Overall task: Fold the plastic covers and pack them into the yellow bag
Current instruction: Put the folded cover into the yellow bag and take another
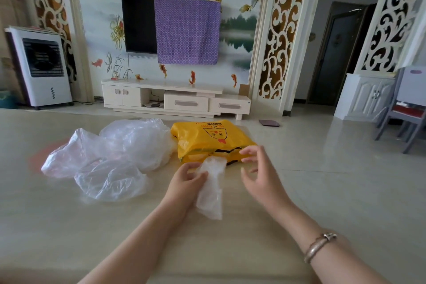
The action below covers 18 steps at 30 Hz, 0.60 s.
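Note:
A yellow bag (207, 138) with a cartoon face lies flat on the floor, its mouth facing me. Just in front of that mouth my left hand (186, 180) pinches a folded clear plastic cover (211, 189), which hangs down as a narrow strip. To the right of the strip my right hand (258, 166) hovers with loosely curled fingers and holds nothing. Its fingertips are near the bag's opening. Several loose, crumpled clear plastic covers (115, 154) lie in a heap to the left of the bag.
The floor (334, 180) is glossy pale tile. A white TV cabinet (175, 99) stands against the far wall, a white air cooler (39, 67) at the left, a grey chair (405, 113) at the right. A dark flat scale (269, 123) lies behind the bag.

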Each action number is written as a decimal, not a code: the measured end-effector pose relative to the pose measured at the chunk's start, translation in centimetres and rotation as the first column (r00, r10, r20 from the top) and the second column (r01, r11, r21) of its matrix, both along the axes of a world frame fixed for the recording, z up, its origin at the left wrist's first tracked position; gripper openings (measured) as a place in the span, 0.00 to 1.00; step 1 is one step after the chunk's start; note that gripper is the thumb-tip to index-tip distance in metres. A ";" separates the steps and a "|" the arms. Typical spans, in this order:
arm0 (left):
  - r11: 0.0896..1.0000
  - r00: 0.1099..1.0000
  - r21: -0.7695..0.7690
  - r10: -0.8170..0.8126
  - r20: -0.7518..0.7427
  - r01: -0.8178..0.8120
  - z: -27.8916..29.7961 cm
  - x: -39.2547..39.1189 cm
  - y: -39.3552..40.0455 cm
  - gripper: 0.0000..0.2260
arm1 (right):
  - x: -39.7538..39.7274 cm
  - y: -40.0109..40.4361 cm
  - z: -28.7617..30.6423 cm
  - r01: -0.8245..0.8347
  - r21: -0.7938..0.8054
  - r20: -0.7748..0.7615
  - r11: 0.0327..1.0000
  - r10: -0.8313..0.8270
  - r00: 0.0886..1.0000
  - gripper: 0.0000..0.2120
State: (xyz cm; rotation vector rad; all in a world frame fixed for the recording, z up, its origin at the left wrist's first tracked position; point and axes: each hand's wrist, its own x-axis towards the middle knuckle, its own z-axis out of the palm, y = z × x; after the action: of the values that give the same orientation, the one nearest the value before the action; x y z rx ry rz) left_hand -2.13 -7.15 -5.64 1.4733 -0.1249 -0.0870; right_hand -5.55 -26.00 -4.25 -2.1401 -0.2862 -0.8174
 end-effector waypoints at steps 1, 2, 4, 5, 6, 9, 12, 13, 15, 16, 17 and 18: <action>0.999 0.999 0.019 0.032 0.021 -0.033 -0.3 0.3 -0.1 0.13 | -0.2 0.2 -0.7 -0.031 -0.195 0.006 0.980 0.032 0.999 0.22; 0.997 0.997 0.051 0.056 0.053 -0.059 -0.5 0.4 -0.2 0.15 | -0.4 0.2 -1.4 -0.065 -0.339 0.015 0.938 0.075 0.997 0.26; 0.986 0.988 0.126 0.093 0.124 -0.109 -0.7 0.3 -0.5 0.16 | -0.9 0.4 -2.3 -0.103 -0.493 0.023 0.864 0.131 0.991 0.29; 0.978 0.981 0.159 0.106 0.160 -0.132 -0.6 0.1 -0.6 0.17 | -1.1 0.5 -2.4 -0.105 -0.538 0.030 0.837 0.143 0.989 0.28; 0.970 0.975 0.193 0.109 0.195 -0.147 -0.6 0.0 -0.7 0.17 | -1.3 0.6 -2.4 -0.103 -0.584 0.042 0.805 0.157 0.987 0.26; 0.938 0.953 0.299 0.084 0.291 -0.174 -0.5 -0.2 -0.8 0.18 | -1.5 0.8 -2.0 -0.062 -0.731 0.135 0.679 0.233 0.963 0.16; 0.866 0.897 0.405 0.106 0.428 -0.295 -1.0 -0.3 -0.4 0.19 | -1.6 0.9 -2.0 -0.063 -0.768 0.148 0.637 0.272 0.951 0.11; 0.843 0.871 0.411 0.126 0.476 -0.347 -1.2 -0.2 -0.3 0.19 | -1.5 0.8 -2.1 -0.080 -0.758 0.131 0.647 0.271 0.954 0.11; 0.840 0.827 0.388 0.120 0.550 -0.380 -1.1 -0.3 -0.1 0.16 | -1.4 0.6 -2.4 -0.122 -0.726 0.077 0.677 0.257 0.963 0.09; 0.848 0.823 0.399 0.074 0.563 -0.349 -1.1 -0.4 -0.1 0.15 | -1.3 0.5 -2.4 -0.143 -0.709 0.046 0.691 0.248 0.968 0.08; 0.852 0.837 0.432 0.015 0.546 -0.297 -1.0 -0.6 0.0 0.15 | -1.1 0.4 -2.5 -0.162 -0.691 0.017 0.704 0.240 0.971 0.07; 0.851 0.865 0.471 -0.042 0.501 -0.232 -1.0 -0.8 0.0 0.16 | -1.1 0.3 -2.6 -0.176 -0.675 -0.006 0.717 0.233 0.973 0.06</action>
State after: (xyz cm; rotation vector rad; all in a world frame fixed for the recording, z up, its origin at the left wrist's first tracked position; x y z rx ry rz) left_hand -2.90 -7.16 -6.63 2.0215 -0.4758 0.3810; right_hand -6.65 -25.66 -6.85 -2.6741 -0.9782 -0.7322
